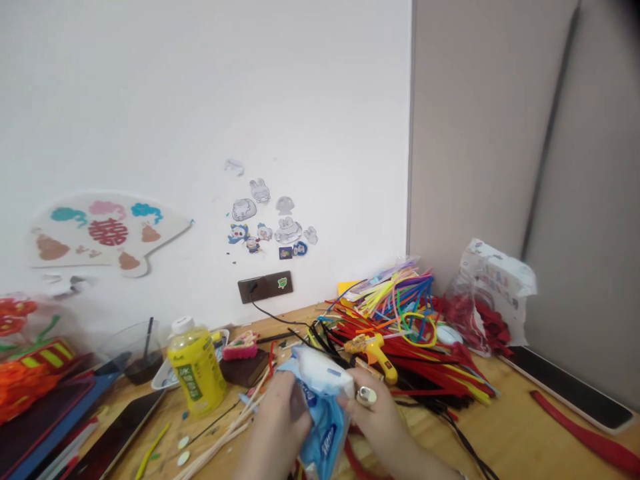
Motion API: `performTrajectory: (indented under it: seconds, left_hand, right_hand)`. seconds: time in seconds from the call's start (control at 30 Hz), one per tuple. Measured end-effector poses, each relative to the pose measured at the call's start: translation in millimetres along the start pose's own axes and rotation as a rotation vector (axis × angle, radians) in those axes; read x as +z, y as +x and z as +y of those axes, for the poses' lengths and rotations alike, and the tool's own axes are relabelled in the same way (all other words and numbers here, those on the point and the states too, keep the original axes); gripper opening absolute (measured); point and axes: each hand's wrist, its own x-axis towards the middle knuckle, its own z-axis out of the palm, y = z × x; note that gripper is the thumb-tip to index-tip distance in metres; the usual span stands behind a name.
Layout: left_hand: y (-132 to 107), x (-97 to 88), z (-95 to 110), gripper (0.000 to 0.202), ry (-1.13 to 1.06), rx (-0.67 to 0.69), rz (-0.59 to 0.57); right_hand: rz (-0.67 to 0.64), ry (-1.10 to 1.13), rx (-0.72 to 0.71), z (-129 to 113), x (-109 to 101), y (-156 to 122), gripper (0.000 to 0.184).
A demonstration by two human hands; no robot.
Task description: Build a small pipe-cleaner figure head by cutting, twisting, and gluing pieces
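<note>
Between my two hands is a soft blue-and-white plastic packet, held upright over the near part of the table. My left hand grips its left side with bent fingers. On the other side, my right hand pinches the upper right edge; a large ring shows on one finger. The packet has printed lettering and a whitish upper part; I cannot make out its contents. Just behind my right hand lies a yellow hot glue gun on a heap of pipe cleaners. Pale thin sticks lie left of my left hand.
A yellow drink bottle stands at left, near a dark tablet-like slab. A black cable runs from the wall socket. At right are a torn bag of red material, a phone-like slab and a red strip.
</note>
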Motion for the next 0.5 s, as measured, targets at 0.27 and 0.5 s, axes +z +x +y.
performTrajectory:
  seconds: [0.27,0.5]
  left_hand:
    - [1.4,-18.4,6.7,0.006,0.152,-0.072,-0.124]
    - [8.0,-41.4,11.9,0.010,-0.104,0.003,-0.295]
  right_hand:
    - [0.149,0.138,0.281,18.5,5.4,7.2,0.034]
    - [0.124,0.199,0.274,17.4,10.9,17.3,0.037]
